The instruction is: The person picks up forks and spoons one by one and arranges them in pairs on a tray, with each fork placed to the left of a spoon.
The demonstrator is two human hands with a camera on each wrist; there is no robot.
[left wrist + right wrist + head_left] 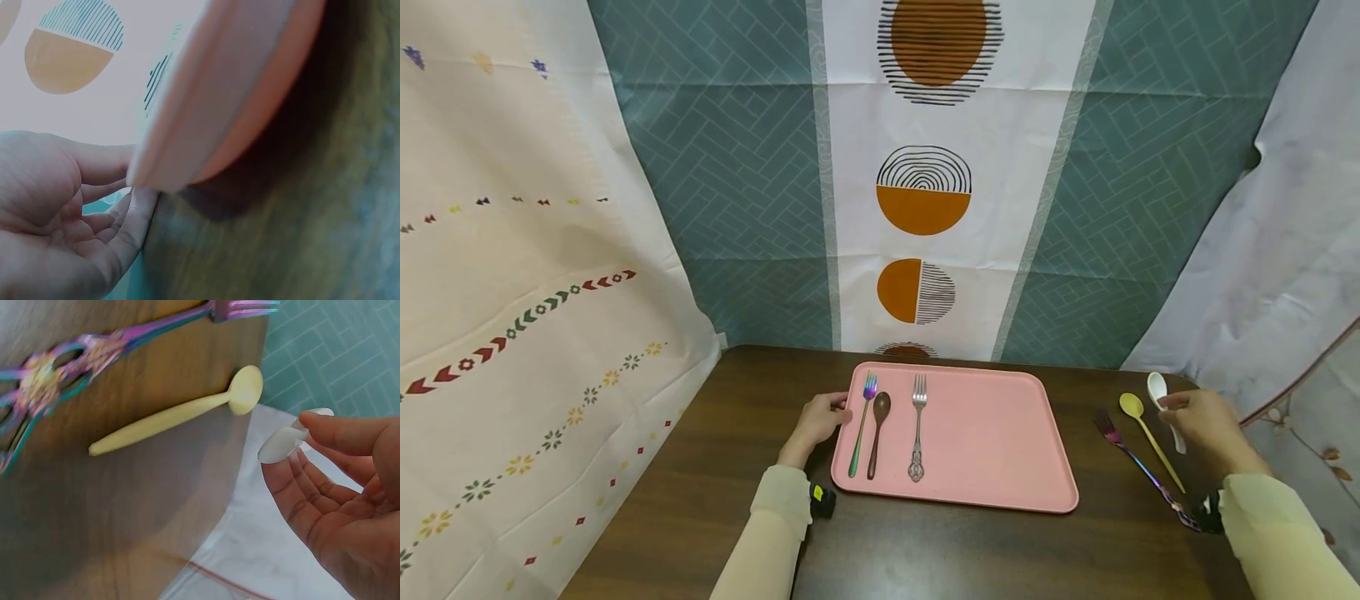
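Observation:
My left hand pinches the left rim of a pink tray, thumb above and fingers beneath in the left wrist view. On the tray's left side lie a rainbow fork, a dark wooden spoon and a silver fork with an ornate handle. Off to the right, my right hand holds a white spoon between thumb and fingers, over the table's right end. The right wrist view shows that spoon pinched at the fingertips, partly covered by the thumb.
Between tray and right hand, a yellow spoon and a purple-and-blue fork lie side by side on the dark wooden table. Behind the table hangs a patterned curtain, with pale cloths at both sides.

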